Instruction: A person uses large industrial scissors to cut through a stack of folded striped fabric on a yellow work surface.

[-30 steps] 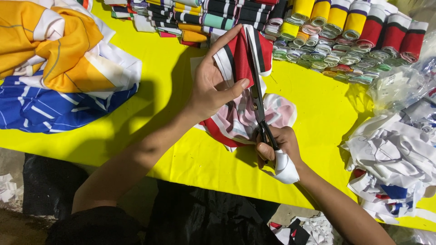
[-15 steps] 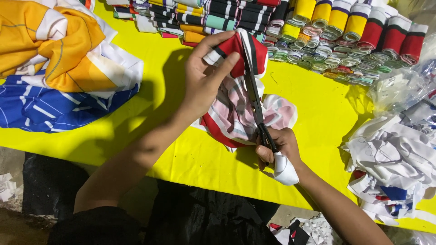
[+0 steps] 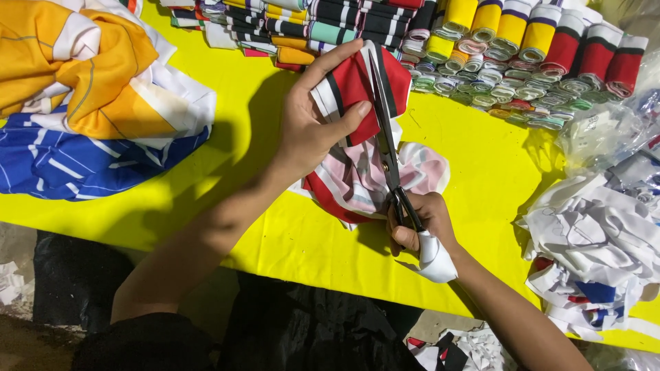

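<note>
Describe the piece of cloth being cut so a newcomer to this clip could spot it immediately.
On the yellow table, look at the middle, just below the row of rolled and folded trims. The red, white and black striped cloth is pinched in the left hand, with the scissors from the right hand lying along it. It alone is being held.

Scissors (image 3: 388, 144) handles hidden inside right hand (image 3: 419, 223), orange fabric pile (image 3: 75, 69) cut off at left edge, white scrap heap (image 3: 598, 240) cut off right, far rolls (image 3: 522, 41) clipped at top.
</note>
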